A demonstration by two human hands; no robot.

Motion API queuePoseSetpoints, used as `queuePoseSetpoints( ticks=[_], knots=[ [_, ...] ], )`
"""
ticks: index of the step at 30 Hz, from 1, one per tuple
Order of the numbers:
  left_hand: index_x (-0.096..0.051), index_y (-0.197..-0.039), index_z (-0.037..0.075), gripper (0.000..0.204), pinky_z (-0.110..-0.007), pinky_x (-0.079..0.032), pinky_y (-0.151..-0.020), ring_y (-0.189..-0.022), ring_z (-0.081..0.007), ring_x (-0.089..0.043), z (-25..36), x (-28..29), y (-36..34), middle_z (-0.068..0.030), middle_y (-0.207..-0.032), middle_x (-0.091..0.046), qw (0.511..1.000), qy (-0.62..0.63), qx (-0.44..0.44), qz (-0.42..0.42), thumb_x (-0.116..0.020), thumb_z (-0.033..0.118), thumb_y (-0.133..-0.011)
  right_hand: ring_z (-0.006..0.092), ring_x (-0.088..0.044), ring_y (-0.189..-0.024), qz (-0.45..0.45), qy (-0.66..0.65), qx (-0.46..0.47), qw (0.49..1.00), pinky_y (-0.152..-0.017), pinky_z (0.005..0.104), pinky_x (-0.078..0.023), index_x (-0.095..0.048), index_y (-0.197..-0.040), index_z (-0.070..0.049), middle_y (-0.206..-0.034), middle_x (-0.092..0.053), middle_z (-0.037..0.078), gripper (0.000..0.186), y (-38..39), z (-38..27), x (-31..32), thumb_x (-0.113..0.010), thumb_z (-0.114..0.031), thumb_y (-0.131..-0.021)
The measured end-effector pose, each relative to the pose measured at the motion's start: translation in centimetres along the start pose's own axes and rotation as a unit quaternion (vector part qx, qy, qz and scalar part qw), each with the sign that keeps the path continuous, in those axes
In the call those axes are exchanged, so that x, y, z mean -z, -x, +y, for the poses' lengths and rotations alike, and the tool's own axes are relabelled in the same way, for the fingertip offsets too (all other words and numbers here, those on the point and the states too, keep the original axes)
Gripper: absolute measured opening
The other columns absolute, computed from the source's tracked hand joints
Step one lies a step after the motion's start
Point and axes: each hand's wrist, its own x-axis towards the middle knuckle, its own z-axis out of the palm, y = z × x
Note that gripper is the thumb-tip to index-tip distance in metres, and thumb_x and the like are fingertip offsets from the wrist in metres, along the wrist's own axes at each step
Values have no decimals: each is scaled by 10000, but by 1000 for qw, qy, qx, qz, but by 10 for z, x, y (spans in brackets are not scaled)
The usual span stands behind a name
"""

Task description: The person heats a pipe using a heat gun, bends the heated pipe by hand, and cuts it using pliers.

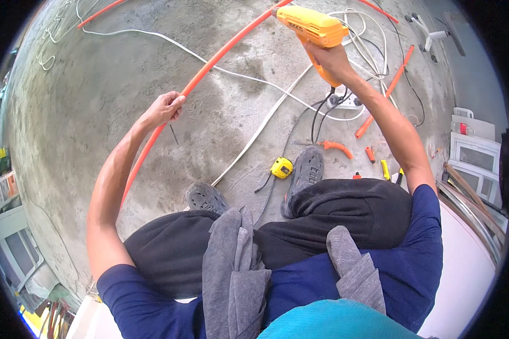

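Note:
My left hand (167,107) is closed around a long orange pipe (226,50), which slants from beside my left knee up past the top edge of the picture. My right hand (330,61) grips the handle of a yellow heat gun (313,25). Its nozzle points left and lies right beside the upper part of the pipe; whether they touch I cannot tell. A dark cord drops from the gun's handle toward a white power strip (353,103) on the floor.
White cable (254,78) winds across the concrete floor (107,73). A shorter orange pipe (383,97) lies at the right. Near my feet are a yellow tape measure (281,168), a curved orange piece (339,149), a small orange piece (370,155) and a yellow-handled tool (385,169).

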Motion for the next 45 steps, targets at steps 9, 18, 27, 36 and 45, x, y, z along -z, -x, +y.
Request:
queuePoseSetpoints(
  ticks=[9, 18, 27, 36, 45],
  knots=[
    [-611, -1137, 36, 394, -274, -465, -630, -681, -75, -523, 6, -3, 2, 38, -786, -545, 1000, 3, 19, -5, -516, 417, -1098, 50, -512, -604, 41, 43, -44, 997, -548, 250, -405, -675, -940, -63, -697, -586, -39, 211, -8, 7, 10, -741, -263, -947],
    [-546, -1245, 37, 447, -257, -426, -584, -663, -69, -475, 2, -5, -2, 35, -782, -503, 1000, 13, 5, 3, -584, 442, -1061, 109, -661, -791, -48, 16, 2, 999, -713, 302, -547, -694, -1172, -41, -883, -711, 25, 369, 10, 13, -7, -751, -313, -929],
    [-544, -1232, 20, 456, -259, -399, -546, -632, -68, -466, 5, -4, 3, 35, -749, -497, 1000, 12, 1, 18, -626, 427, -1043, 138, -704, -866, -106, 31, -27, 994, -776, 334, -568, -690, -1198, -63, -946, -749, 53, 401, 27, 0, -40, -768, -329, -908],
    [-556, -1148, 55, 405, -260, -399, -548, -632, -71, -469, -4, -4, -3, 35, -750, -505, 1000, 6, 12, 25, -626, 439, -1042, 166, -724, -936, -157, -1, -6, 988, -837, 350, -580, -669, -1238, -71, -1001, -760, 71, 441, 33, -17, -63, -777, -323, -893],
    [-618, -1097, 71, 369, -260, -433, -598, -674, -64, -490, -5, 1, -11, 44, -782, -530, 1000, -10, 7, 9, -531, 429, -1089, 226, -736, -997, -118, 37, 39, 992, -879, 365, -581, -675, -1230, -72, -1057, -760, 100, 431, 38, -9, -57, -771, -320, -891]
  ],
)
